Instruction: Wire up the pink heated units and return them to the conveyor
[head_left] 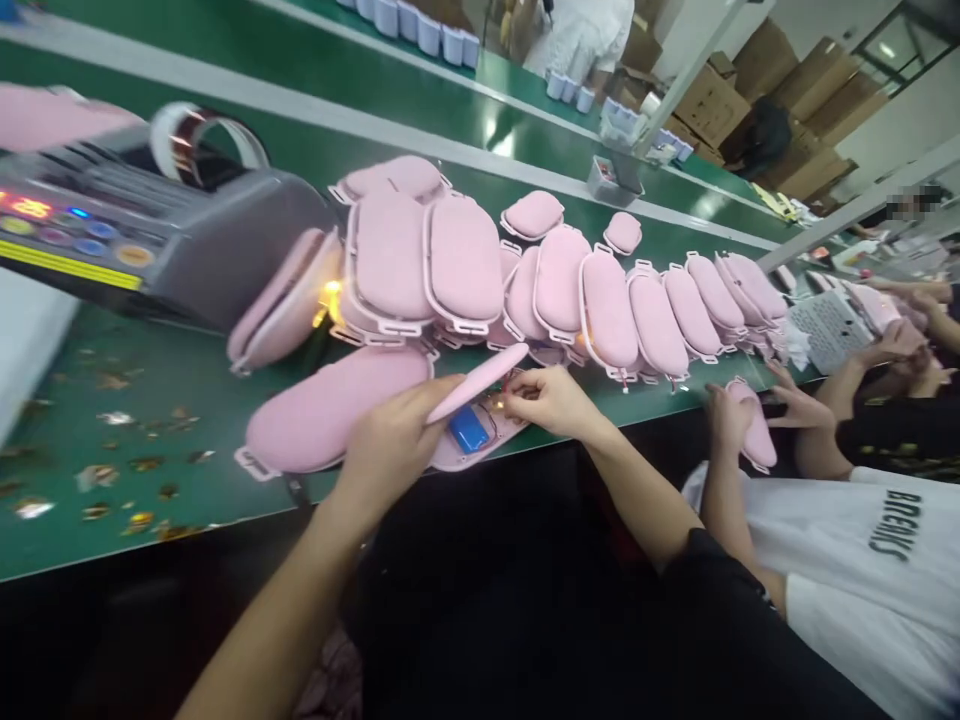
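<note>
My left hand [397,435] is closed on a pink padded cover [480,383], which it holds raised and tilted. Under that cover lies an opened pink shell [454,462] at the table's front edge, with a blue battery pack [469,429] and thin wires inside. My right hand [555,402] reaches into the far end of this shell. Its thumb and fingertips are pinched together near the wires, and what they grip is too small to make out. Just left of the opened shell, another pink padded piece [337,410] lies on the table, partly behind my left hand.
A grey tape dispenser [232,240] with lit buttons stands at the left. Pink padded pieces [461,260] are piled along the green table [187,400]. Scraps of gold tape [139,522] lie front left. At the right, a co-worker's hands [727,420] hold a similar piece.
</note>
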